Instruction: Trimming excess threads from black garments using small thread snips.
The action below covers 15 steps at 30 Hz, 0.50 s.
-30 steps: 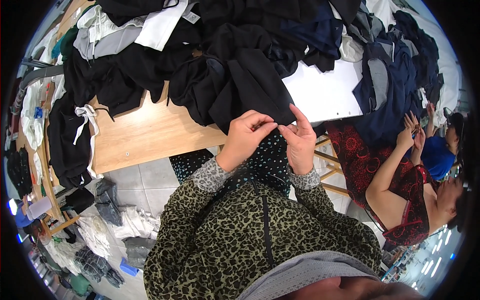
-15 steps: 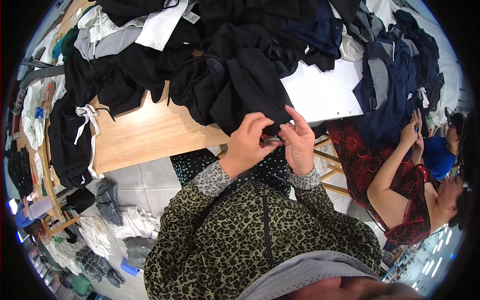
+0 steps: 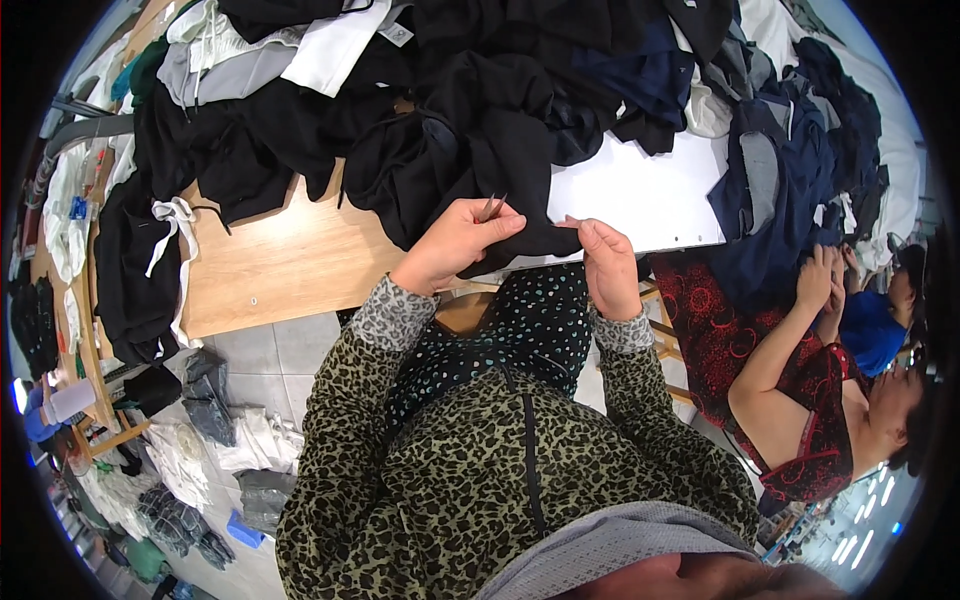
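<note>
A black garment (image 3: 500,150) lies bunched over the near edge of the table, one part of it drawn out between my hands. My left hand (image 3: 455,243) is closed round a small pair of thread snips (image 3: 492,207), whose pointed tips stick up past the fingers. The same hand rests against the black cloth; whether it also grips the cloth I cannot tell. My right hand (image 3: 610,265) pinches the garment's edge between thumb and fingers, just in front of a white sheet (image 3: 640,190).
Piles of black and navy clothes (image 3: 650,80) cover the far side of the wooden table (image 3: 270,270). White and grey garments (image 3: 230,75) lie at the far left. A person in a red-patterned outfit (image 3: 770,390) works close on my right. Bags and cloth (image 3: 250,440) lie on the floor at left.
My hands have moved apart, the left toward the left and the right slightly right. The snips' tips now point up, and the garment's edge is stretched toward my right hand.
</note>
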Available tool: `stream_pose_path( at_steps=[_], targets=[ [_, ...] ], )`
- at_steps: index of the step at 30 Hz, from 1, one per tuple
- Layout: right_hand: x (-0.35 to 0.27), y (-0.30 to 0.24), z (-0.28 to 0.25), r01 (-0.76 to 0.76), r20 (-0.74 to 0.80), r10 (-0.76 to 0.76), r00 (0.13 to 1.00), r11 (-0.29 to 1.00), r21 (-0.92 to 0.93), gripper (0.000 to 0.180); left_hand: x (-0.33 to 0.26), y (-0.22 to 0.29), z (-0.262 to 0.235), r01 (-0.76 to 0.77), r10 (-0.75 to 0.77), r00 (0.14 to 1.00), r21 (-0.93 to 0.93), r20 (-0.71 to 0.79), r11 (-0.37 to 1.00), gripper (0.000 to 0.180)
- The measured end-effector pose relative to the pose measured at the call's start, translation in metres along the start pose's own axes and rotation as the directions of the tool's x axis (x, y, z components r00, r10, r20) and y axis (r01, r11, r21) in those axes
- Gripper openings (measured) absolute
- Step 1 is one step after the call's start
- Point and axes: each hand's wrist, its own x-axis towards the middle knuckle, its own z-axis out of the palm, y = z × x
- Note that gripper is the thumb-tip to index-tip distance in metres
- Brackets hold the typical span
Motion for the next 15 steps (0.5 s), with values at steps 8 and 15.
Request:
stream_pose_path(
  at_steps=[8,15],
  targets=[
    [0.0029,0.009,-0.0041,-0.137,0.006,0.138,0.99,0.972,0.192,0.018,0.0027,0.0034,-0.0089,-0.027,0.025,0.999,0.048,0.034,0.998,0.016],
    [0.0031,0.0061,-0.0053,-0.166,0.02,0.165,0.986,0.97,0.177,0.018,0.0043,0.0054,-0.0113,-0.037,0.035,0.999,0.085,0.024,0.996,0.017]
  ],
)
